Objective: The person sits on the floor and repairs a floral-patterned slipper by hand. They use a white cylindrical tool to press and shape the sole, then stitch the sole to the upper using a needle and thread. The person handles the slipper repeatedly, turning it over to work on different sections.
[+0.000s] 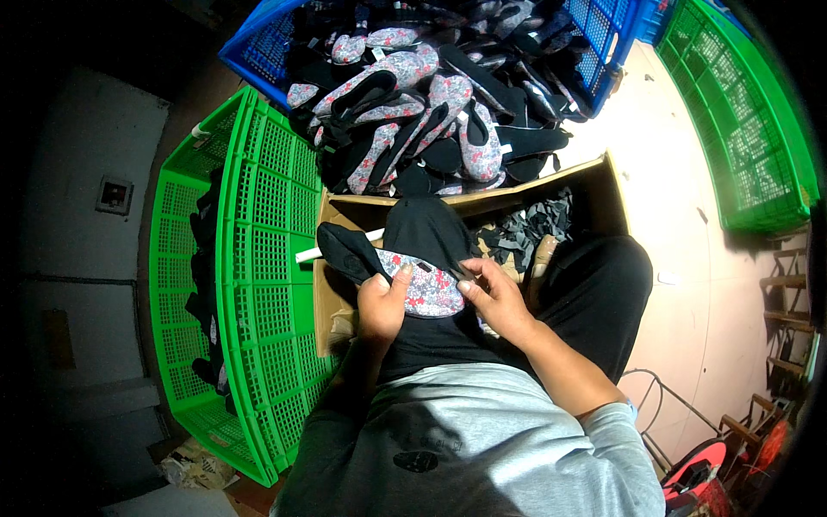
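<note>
A fabric slipper [422,287] with a grey, white and red patterned toe and a black heel part lies across my lap, its toe to the right. My left hand [382,302] is closed round its middle, thumb pressed on the patterned top. At the toe end my right hand [500,297] pinches the slipper's edge between thumb and fingers. A small dark spot shows on the patterned top. Whether a thin black scrap is also in the right fingers is too small to tell.
Ahead, a blue crate [263,47] overflows with similar slippers [478,146]. An open cardboard box [613,194] before my knees holds dark fabric scraps [543,222]. Green crates stand at my left [271,258] and far right [732,129]. A metal-framed object [650,405] stands lower right.
</note>
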